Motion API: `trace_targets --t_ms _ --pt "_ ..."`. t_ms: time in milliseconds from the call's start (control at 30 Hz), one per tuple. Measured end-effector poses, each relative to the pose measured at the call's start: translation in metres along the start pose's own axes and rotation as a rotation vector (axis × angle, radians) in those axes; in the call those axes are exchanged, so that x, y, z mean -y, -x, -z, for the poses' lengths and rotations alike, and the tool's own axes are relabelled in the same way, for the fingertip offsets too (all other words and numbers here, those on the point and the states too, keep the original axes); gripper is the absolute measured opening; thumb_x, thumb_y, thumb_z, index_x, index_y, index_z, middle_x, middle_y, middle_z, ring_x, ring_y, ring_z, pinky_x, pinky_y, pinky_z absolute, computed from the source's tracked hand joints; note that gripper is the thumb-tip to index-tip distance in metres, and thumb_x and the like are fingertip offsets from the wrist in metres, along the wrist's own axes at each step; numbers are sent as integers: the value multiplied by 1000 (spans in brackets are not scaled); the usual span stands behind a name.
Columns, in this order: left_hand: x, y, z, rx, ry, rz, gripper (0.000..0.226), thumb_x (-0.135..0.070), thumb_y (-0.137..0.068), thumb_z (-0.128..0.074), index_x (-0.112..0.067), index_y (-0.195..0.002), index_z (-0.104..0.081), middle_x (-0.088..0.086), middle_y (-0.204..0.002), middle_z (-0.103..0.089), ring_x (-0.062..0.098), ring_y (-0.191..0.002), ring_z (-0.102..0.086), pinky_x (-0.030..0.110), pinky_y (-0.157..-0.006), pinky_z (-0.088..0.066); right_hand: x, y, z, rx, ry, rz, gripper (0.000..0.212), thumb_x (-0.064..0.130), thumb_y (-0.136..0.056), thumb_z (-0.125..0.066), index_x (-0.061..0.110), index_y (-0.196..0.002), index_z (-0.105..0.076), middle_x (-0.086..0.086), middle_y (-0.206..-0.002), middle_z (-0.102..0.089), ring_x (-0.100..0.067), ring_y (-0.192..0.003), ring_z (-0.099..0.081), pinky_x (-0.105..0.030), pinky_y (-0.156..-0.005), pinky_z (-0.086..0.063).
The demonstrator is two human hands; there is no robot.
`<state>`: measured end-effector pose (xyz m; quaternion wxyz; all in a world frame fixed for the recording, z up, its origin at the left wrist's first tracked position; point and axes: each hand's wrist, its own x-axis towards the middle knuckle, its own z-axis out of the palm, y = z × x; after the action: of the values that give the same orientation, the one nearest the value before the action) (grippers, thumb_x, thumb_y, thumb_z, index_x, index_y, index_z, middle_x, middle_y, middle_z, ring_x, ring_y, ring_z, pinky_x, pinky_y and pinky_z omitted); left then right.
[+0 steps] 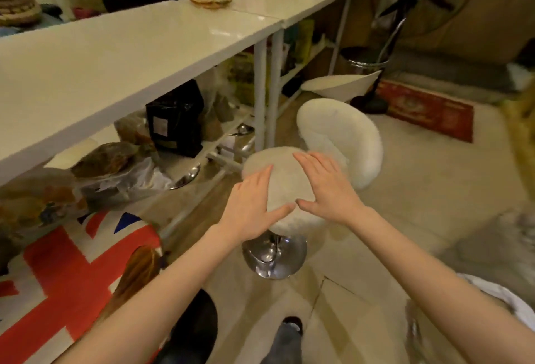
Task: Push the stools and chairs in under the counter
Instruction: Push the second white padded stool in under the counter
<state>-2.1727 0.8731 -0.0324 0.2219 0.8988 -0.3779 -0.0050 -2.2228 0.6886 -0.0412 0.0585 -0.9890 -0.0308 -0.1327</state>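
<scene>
Here, both flat hands (289,193) on stool (285,172), clear of counter (115,74) edge.

The stool's pole (277,240) is mostly hidden beneath its seat (285,178); the far chair (343,84) is blurred.

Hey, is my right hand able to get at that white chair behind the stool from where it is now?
Probably yes. The right hand lies flat on the stool, and the white chair stands just beyond its fingertips with nothing between them.
</scene>
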Motion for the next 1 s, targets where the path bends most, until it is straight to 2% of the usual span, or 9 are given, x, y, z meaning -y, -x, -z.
trace_targets --t_ms 200,400,600,800,1000 --pt "-31 -107 -29 6 107 -46 86 -62 -83 -48 -16 -148 -16 4 -154 -24 20 -139 -25 38 -114 -19 -98 -32 19 8 39 -58 89 39 -74 -68 13 -144 -21 -10 -146 -34 -26 -134 -24 -36 -110 -15" --pt "-56 -197 -56 95 123 -29 86 -63 -84 -46 -17 -148 -11 3 -156 -19 19 -141 -20 35 -113 -19 -185 -64 24 11 68 -107 89 41 -72 -69 13 -143 -24 -8 -145 -36 -25 -135 -27 -36 -111 -18" --pt "-81 -260 -97 193 107 -14 86 -62 -85 -46 -15 -148 -12 4 -155 -22 20 -140 -23 38 -111 -23 -269 -76 12 0 -25 -135 82 37 -71 -69 10 -139 -32 -10 -140 -43 -27 -132 -34 -38 -108 -25" --pt "-113 -323 -154 249 123 121 86 -64 -85 -43 -15 -148 -12 3 -156 -20 19 -140 -22 38 -111 -23 -362 -89 -15 41 -114 -117 62 29 -85 -60 13 -139 -35 -8 -138 -47 -26 -129 -38 -38 -104 -28" --pt "-156 -381 -199 219 158 323 87 -61 -85 -46 -10 -147 -13 7 -155 -20 21 -140 -23 35 -111 -23 -452 -119 -21 135 -207 80 57 35 -88 -57 17 -138 -38 -4 -140 -47 -20 -130 -38 -34 -106 -26"
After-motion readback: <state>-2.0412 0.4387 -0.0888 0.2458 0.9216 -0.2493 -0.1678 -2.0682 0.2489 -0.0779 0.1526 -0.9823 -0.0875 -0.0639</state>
